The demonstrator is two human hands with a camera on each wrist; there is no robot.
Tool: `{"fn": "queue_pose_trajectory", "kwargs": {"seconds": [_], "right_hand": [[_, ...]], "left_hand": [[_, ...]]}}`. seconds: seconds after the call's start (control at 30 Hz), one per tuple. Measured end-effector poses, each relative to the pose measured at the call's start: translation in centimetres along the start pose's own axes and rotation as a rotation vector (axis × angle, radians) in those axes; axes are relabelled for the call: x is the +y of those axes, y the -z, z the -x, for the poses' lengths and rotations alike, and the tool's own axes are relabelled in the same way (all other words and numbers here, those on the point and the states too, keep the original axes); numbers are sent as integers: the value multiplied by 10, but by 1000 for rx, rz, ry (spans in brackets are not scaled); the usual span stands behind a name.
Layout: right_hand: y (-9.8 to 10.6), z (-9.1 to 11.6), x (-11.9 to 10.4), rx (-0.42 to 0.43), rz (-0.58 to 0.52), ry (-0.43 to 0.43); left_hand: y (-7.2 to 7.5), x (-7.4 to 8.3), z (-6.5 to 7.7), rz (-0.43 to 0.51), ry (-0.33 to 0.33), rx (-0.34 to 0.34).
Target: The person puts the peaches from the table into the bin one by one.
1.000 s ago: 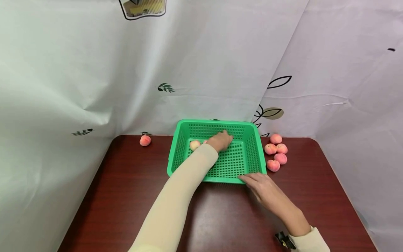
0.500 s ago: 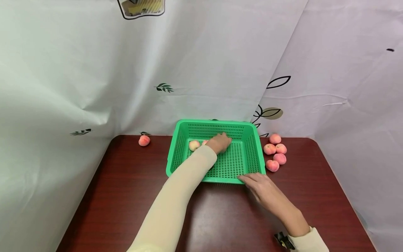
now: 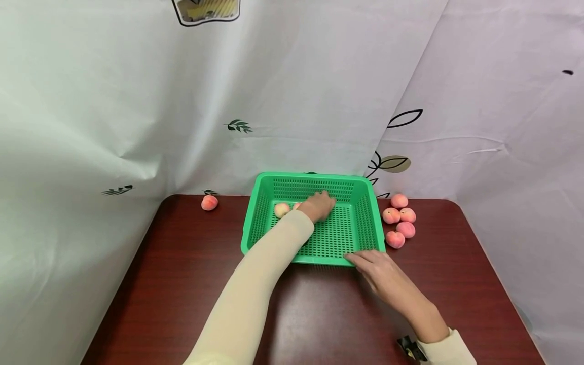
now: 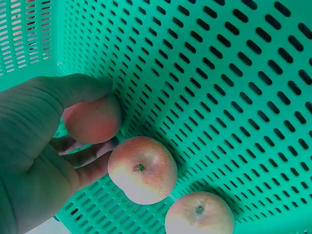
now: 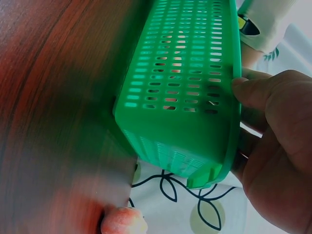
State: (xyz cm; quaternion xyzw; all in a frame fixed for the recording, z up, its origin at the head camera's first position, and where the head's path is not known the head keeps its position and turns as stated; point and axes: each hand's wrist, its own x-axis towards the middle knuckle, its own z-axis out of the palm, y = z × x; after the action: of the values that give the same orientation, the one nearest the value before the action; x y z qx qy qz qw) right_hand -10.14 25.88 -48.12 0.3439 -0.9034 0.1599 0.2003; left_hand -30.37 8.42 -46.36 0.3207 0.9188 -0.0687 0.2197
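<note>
A green plastic basket (image 3: 315, 176) with slotted walls stands at the back of the table. Inside it, my left hand (image 3: 319, 206) holds a peach (image 4: 93, 122), its thumb over the top and its fingers curled below. Two more peaches lie beside that hand along the basket wall: a near one (image 4: 144, 170) close to the fingertips and a farther one (image 4: 200, 217). At the basket's front right corner my right hand (image 3: 380, 271) grips the rim, the thumb (image 5: 253, 92) on the outer side and the other fingers behind the rim.
Several peaches (image 3: 400, 215) are grouped on the table right of the basket. A single peach (image 3: 209, 203) sits at the back left. The dark red wooden table (image 3: 182, 284) meets a patterned white sheet (image 3: 310, 101) behind and at both sides.
The head view has shifted very slightly. Both hands, the basket and the peaches stay where they were.
</note>
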Motion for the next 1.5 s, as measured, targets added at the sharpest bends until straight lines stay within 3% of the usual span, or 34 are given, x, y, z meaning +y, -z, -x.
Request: {"fn": "queue_pose_trajectory", "kwargs": {"seconds": [0.5,0.77,0.9,1.0,1.07,1.5], "right_hand": [[-1,-1,-1,-1,9,-4],[2,1,0,-15,8,-16],[3,0,1,-17,13,-19],[2,0,1,-14,10,-23],[2,1,1,-16,3,-24],[-1,1,-2,-8,-2,-8]], "left_hand": [[2,-1,4,9,17,19],[20,-2,12,28,33,55],[36,-6,23,88,19,40],[48,-14,33,212,-15,6],[55,-20,41,245,-35,16],[76,-58,104,242,-47,194]]}}
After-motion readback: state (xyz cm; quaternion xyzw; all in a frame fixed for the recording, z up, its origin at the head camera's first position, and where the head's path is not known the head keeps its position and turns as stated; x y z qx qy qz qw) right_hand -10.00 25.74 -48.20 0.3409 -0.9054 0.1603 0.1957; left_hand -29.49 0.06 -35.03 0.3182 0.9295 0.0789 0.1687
